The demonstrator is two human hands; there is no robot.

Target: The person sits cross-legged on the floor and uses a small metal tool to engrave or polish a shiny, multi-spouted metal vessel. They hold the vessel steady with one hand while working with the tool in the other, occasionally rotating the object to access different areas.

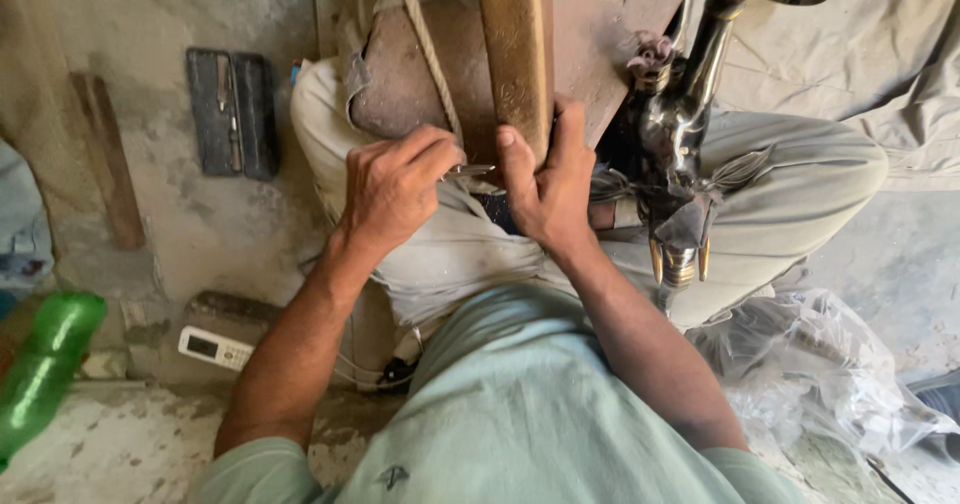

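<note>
I sit cross-legged on the floor, looking down at my lap. My right hand (548, 179) grips the lower end of a long brown wooden piece (515, 54) that stands upright between my knees. My left hand (393, 186) is closed around a small metal tool (470, 172), its tip pointing at the base of the wood beside my right thumb. A tan rope (428, 54) runs diagonally down behind the left hand. A brown board (610, 24) lies behind the wood.
A dark metal machine head (675, 134) with brass fittings rests on my right leg. A grey case (232, 112) with a tool lies on the concrete floor at left, with a wooden strip (108, 159), a white remote-like device (214, 347), a green bottle (45, 364) and a clear plastic bag (820, 364).
</note>
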